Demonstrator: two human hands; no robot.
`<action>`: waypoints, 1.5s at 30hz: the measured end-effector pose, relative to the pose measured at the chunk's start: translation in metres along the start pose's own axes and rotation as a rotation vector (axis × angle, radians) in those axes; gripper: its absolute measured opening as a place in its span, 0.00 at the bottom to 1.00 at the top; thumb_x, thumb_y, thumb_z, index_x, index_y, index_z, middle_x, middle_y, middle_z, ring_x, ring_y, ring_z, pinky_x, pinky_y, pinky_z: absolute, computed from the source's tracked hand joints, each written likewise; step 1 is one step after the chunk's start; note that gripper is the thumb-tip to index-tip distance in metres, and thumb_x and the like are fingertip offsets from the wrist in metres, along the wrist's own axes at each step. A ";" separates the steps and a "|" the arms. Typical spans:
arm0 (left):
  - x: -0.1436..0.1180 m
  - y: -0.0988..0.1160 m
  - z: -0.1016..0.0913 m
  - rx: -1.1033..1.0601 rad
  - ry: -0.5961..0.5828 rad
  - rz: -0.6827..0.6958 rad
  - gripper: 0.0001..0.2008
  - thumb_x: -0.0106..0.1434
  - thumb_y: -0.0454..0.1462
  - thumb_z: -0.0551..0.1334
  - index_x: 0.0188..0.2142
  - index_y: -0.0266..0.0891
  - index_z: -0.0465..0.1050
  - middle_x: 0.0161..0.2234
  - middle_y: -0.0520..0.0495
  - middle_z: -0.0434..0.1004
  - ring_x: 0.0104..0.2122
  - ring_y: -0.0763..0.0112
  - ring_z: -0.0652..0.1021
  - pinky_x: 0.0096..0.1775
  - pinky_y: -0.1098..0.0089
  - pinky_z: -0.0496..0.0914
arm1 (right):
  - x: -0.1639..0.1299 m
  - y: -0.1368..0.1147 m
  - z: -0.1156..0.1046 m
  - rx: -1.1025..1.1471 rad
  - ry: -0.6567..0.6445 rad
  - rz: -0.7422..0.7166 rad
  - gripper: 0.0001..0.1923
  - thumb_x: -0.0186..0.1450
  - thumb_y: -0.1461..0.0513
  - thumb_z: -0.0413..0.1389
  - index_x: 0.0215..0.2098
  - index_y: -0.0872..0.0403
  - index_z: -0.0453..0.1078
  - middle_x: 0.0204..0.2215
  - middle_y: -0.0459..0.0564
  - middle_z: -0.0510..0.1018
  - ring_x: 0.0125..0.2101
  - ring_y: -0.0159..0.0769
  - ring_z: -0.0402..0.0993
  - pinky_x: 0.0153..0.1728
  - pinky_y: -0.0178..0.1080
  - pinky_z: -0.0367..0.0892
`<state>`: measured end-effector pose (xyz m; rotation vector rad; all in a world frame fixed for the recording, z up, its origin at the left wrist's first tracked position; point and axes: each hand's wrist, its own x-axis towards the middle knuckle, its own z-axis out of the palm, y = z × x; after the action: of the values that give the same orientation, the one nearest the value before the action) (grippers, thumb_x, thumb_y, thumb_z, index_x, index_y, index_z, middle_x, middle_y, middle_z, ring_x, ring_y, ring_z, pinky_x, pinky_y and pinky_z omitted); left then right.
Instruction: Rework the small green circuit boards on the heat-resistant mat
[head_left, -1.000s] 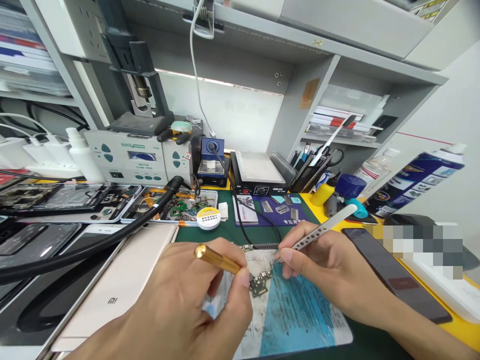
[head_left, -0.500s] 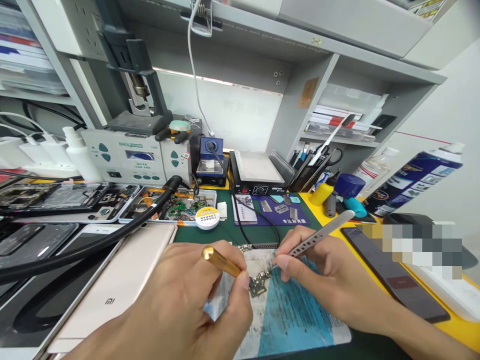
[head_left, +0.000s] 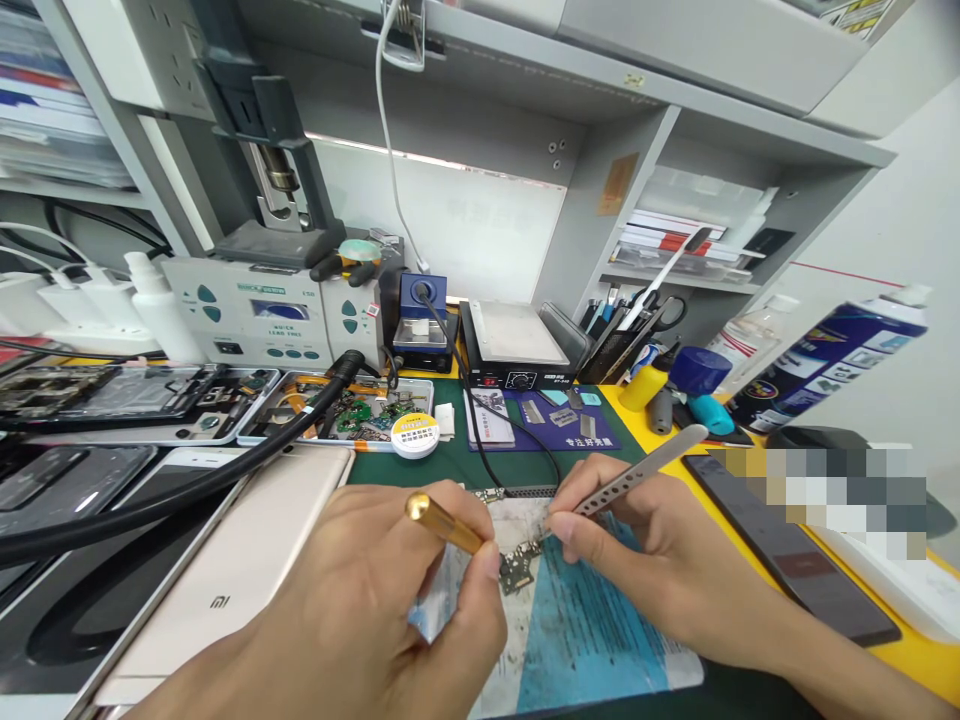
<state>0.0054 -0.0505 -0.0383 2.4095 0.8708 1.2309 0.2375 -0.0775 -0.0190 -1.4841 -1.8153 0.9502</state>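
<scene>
Circuit board (head_left: 517,575) between golden tool (head_left: 444,523) and tweezers (head_left: 637,472)

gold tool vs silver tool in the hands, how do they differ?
Colour: the gold tool is golden and its visible part plain; the silver tool is grey with a row of holes.
Shape: the gold tool is a round rod, the silver tool a flat strip.
Pose: the gold tool's free end points up-left, the silver tool's up-right.
Shared: both look metallic, each pinched between thumb and fingers near the circuit board.
</scene>
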 end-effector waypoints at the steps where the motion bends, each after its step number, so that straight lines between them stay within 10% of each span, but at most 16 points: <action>1: 0.000 0.000 0.000 0.003 -0.003 0.000 0.06 0.65 0.31 0.57 0.33 0.41 0.71 0.25 0.56 0.74 0.23 0.76 0.74 0.34 0.69 0.71 | 0.001 -0.001 0.000 0.007 0.001 0.001 0.11 0.74 0.56 0.54 0.34 0.51 0.70 0.27 0.44 0.71 0.30 0.37 0.69 0.30 0.37 0.63; 45: 0.001 -0.003 0.008 -0.055 0.039 0.051 0.06 0.64 0.30 0.57 0.35 0.40 0.71 0.25 0.55 0.74 0.21 0.76 0.73 0.24 0.73 0.66 | 0.004 -0.006 -0.003 0.175 -0.004 0.072 0.14 0.71 0.53 0.57 0.32 0.52 0.70 0.25 0.46 0.75 0.29 0.37 0.73 0.33 0.38 0.65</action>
<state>0.0111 -0.0474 -0.0438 2.3854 0.7801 1.3079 0.2357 -0.0741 -0.0126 -1.4475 -1.6454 1.1176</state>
